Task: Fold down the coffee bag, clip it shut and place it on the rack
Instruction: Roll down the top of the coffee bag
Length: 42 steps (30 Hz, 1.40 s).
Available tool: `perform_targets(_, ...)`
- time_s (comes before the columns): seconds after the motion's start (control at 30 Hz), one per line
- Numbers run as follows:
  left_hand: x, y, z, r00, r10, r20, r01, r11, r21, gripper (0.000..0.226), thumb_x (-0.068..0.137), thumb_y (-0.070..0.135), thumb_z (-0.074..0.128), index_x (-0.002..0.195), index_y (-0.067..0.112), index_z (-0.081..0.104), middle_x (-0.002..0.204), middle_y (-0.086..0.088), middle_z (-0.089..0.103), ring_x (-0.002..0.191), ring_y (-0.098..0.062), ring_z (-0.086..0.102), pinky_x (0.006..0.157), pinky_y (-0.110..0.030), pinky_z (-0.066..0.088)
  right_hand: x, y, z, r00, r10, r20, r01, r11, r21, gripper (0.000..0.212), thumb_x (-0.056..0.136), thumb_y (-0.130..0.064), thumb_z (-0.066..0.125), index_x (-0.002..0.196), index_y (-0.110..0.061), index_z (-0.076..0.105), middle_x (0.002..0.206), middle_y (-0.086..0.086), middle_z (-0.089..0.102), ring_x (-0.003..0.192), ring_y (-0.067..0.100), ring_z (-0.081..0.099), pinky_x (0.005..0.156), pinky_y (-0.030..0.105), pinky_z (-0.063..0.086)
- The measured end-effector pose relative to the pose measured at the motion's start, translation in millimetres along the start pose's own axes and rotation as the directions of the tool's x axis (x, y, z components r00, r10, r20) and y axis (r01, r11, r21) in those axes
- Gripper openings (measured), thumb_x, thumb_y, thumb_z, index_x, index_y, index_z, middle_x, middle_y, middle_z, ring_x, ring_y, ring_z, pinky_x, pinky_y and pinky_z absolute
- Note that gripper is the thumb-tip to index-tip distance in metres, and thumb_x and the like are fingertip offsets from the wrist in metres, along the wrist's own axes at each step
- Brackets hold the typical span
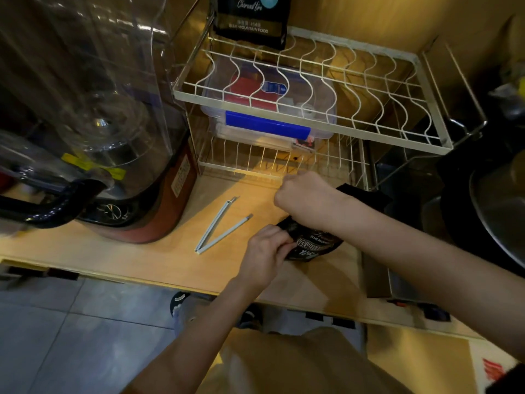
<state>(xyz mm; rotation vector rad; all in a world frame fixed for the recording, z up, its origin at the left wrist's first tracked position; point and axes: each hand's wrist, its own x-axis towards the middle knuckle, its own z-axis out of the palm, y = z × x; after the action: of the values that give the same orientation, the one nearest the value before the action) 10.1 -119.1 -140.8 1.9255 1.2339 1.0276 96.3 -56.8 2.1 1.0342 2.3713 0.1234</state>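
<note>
A black coffee bag (314, 245) with white lettering lies on the wooden counter (159, 260), mostly hidden under my arms. My left hand (265, 255) pinches its near left edge. My right hand (305, 193) is closed on the bag's far end, close to the rack's lower shelf. A pale blue bag clip (218, 228) lies spread in a V on the counter, left of the bag and untouched. The white wire rack (306, 120) stands behind, with a second black coffee bag (251, 19) upright on the back of its top shelf.
A large blender (93, 132) with a clear jug stands at the left, close to the clip. A clear plastic box (270, 118) with a blue latch sits on the rack's lower shelf. Metal pots (500, 211) crowd the right side.
</note>
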Motion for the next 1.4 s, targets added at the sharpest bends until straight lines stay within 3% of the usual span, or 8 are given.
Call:
perform_targets(0.1,-5.3,1.1,0.8,1.0,0.002,0.001,-0.002,1.0,-0.002,0.02,0.081,0.019,0.057,0.068,0.004,0.058,0.064,-0.013,0.061,0.07,-0.01,0.047,0.062,-0.017,0.035,1.5,5.7,-0.7,0.994,0.061,0.088,-0.061,0.998,-0.008,0.015,0.09,-0.003,0.049,0.102,-0.006,0.057,0.103,0.01,0.065,0.093,0.028,0.063,0.064,0.032,0.044)
perform_targets(0.27,-5.8,0.7,-3.9,0.996,-0.083,-0.044,0.081,0.996,-0.039,0.018,0.069,0.019,0.074,0.078,0.008,0.062,0.077,-0.009,0.063,0.075,-0.004,0.05,0.066,-0.025,0.045,-8.5,10.9,3.6,0.998,0.064,-0.025,-0.063,0.996,0.057,0.006,0.087,-0.009,0.056,0.09,-0.008,0.061,0.075,0.007,0.055,0.074,0.024,0.058,0.064,0.034,0.05)
perform_targets(0.47,11.6,-4.9,-9.1,0.973,-0.218,0.077,0.223,0.972,-0.071,0.099,0.054,0.036,0.084,0.134,0.017,0.029,0.125,-0.004,0.038,0.118,-0.013,0.038,0.1,-0.023,0.035,-18.5,18.8,10.4,0.99,0.099,-0.105,-0.084,0.988,0.131,0.009,0.087,-0.015,0.056,0.094,-0.009,0.06,0.083,0.006,0.06,0.085,0.024,0.062,0.07,0.033,0.048)
perform_targets(0.6,18.1,-10.7,-8.6,0.97,-0.228,0.087,0.227,0.974,0.025,0.096,0.051,0.05,0.08,0.131,0.023,0.036,0.133,-0.01,0.033,0.121,-0.022,0.038,0.1,-0.034,0.036,-18.1,18.9,9.4,0.992,0.084,-0.093,-0.071,0.987,0.144,0.012,0.088,-0.017,0.056,0.095,-0.009,0.06,0.093,0.008,0.065,0.09,0.026,0.062,0.067,0.031,0.041)
perform_targets(0.7,18.6,-17.5,-6.5,0.966,-0.208,0.152,0.202,0.978,0.052,0.085,0.049,0.06,0.071,0.12,0.022,0.045,0.126,-0.005,0.052,0.115,-0.021,0.05,0.099,-0.047,0.04,-18.5,19.0,9.4,0.992,0.065,-0.104,-0.051,0.99,0.135,0.012,0.089,-0.018,0.053,0.092,-0.01,0.061,0.078,0.005,0.055,0.085,0.025,0.063,0.069,0.034,0.047)
perform_targets(0.83,14.3,-17.7,-6.2,0.957,-0.257,0.136,0.266,0.963,-0.053,0.074,0.049,0.052,0.078,0.11,0.022,0.048,0.107,-0.002,0.062,0.099,-0.017,0.057,0.078,-0.034,0.049,-17.7,20.0,9.5,0.99,0.058,-0.13,-0.041,0.99,0.132,0.014,0.09,-0.019,0.051,0.088,-0.011,0.063,0.072,0.001,0.051,0.077,0.024,0.063,0.065,0.035,0.05)
perform_targets(1.2,8.9,-13.3,5.8,0.966,-0.255,0.043,0.256,0.966,-0.031,0.074,0.057,0.036,0.083,0.117,0.012,0.048,0.106,-0.01,0.062,0.098,-0.022,0.057,0.076,-0.02,0.04,9.0,-10.1,22.7,0.99,0.126,0.064,-0.129,0.99,0.056,0.034,0.084,-0.04,0.059,0.101,-0.011,0.059,0.104,0.007,0.066,0.096,0.027,0.062,0.061,0.031,0.037)
perform_targets(1.4,7.3,-16.5,3.5,0.969,-0.242,0.054,0.245,0.968,-0.05,0.074,0.056,0.035,0.083,0.118,0.015,0.048,0.113,-0.009,0.06,0.103,-0.019,0.056,0.085,-0.021,0.041,4.7,-5.1,18.6,0.992,0.122,0.021,-0.123,0.992,0.042,0.008,0.089,-0.013,0.055,0.094,-0.009,0.059,0.103,0.009,0.066,0.094,0.029,0.063,0.061,0.032,0.04)
